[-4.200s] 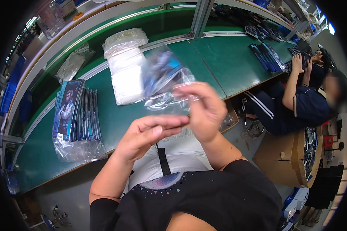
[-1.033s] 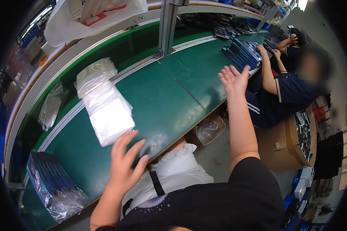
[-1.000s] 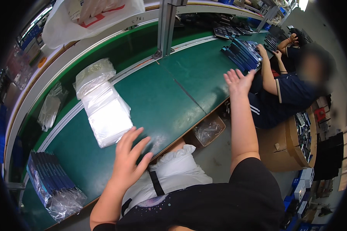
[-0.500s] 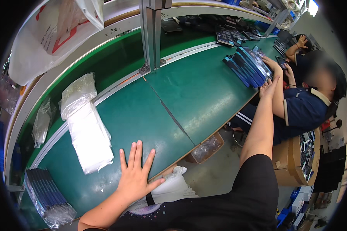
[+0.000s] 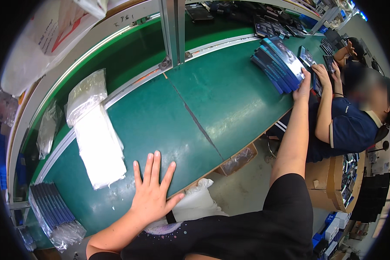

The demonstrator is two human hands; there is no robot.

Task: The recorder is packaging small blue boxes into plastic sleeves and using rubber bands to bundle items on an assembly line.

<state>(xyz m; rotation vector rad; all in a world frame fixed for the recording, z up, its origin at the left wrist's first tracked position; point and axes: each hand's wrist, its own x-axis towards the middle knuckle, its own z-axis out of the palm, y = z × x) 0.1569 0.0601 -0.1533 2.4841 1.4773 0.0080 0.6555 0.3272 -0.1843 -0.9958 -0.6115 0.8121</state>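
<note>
My left hand (image 5: 151, 195) lies flat at the near edge of the green table (image 5: 147, 117), palm down, fingers spread, holding nothing. Far to the right, my outstretched right hand (image 5: 303, 85) grips the near right end of a fanned stack of slim blue printed boxes (image 5: 275, 65). Part of its fingers is hidden against the stack, which rests on the table. Left of my left hand lies a pile of white plastic sleeves (image 5: 99, 149), with a clear bag (image 5: 87, 96) over its far end. Another row of slim dark blue boxes (image 5: 52, 206), partly in clear wrap, stands at the near left.
A co-worker in a navy shirt (image 5: 353, 121) sits at the right, hands by a single box (image 5: 307, 56). A metal post (image 5: 172, 34) rises at the table's back. Cartons (image 5: 323, 177) stand below at the right; dark flat items (image 5: 268, 26) lie at the far back.
My right hand has closed on the end of the blue stack. The co-worker's hand has left the stack and moved right. My left hand stays flat; the view has shifted slightly.
</note>
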